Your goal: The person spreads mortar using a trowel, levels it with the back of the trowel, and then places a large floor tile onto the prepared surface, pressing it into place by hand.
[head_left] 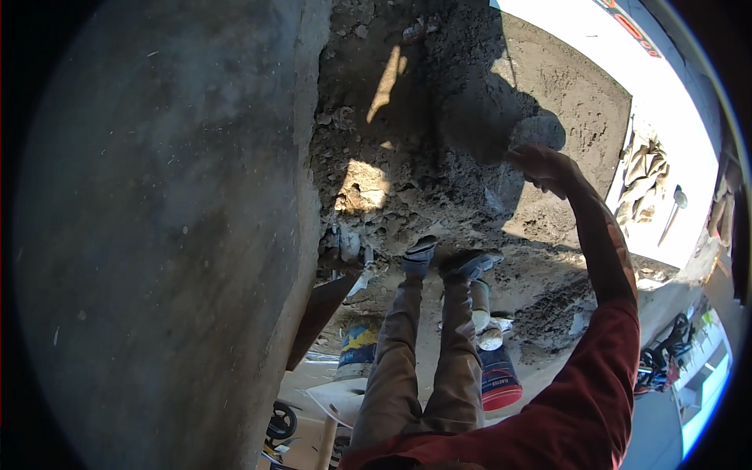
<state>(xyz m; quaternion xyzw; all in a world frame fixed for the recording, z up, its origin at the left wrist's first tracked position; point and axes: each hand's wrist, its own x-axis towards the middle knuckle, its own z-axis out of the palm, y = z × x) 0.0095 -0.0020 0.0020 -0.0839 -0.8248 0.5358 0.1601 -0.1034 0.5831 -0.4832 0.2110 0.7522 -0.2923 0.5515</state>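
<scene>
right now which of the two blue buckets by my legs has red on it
The right-hand bucket, beside the right trouser leg: its near end is red. The left-hand bucket shows yellow instead.

We have a broad concrete surface (172, 219) along our left. Right of it lies the rough ground (439, 211), and we stand with both shoes (475, 264) on its near part. Ahead and to the right is the smoother spread layer (580, 102), with our right hand (548, 168) over its near left part. Beyond its right edge, a flat surface (666, 94) carries a crumpled cloth (644, 180) and, just right of that, a long-handled tool (675, 210). Behind our shoes, one bucket (358, 348) stands left of our legs, another bucket (499, 380) right of them. A board (323, 313) sits between the concrete and the left bucket. A motorcycle (666, 352) is at far right.
</scene>
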